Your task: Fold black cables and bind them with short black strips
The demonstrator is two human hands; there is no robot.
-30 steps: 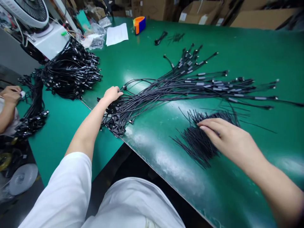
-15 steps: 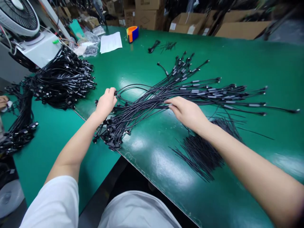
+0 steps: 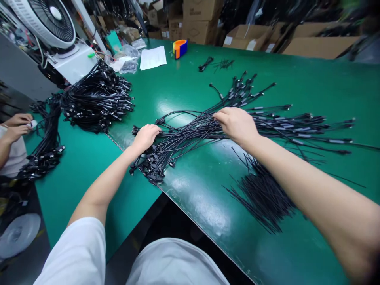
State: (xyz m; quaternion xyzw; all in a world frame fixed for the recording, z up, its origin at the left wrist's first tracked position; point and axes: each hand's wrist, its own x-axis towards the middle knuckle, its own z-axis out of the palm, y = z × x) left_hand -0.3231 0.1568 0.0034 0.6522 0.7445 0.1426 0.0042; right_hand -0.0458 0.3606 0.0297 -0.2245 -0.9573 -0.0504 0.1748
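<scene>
A long fan of black cables (image 3: 267,118) with connectors lies across the green table (image 3: 311,79). My left hand (image 3: 145,136) rests curled on the connector end of this bundle near the table's front edge, fingers closed around some cables. My right hand (image 3: 237,124) presses on the middle of the bundle, fingers curled over the cables. A pile of thin black cable ties (image 3: 264,194) sits under my right forearm.
A second heap of black cables (image 3: 95,99) lies at the left, trailing down to another person's hands (image 3: 18,124). A white fan (image 3: 44,19), a paper sheet (image 3: 152,57), an orange-blue tape holder (image 3: 179,48) and cardboard boxes (image 3: 314,45) stand at the back.
My right hand left the cable ties a second ago, reached the cable bundle and has now slid a little further along it. My left hand stays on the connector end.
</scene>
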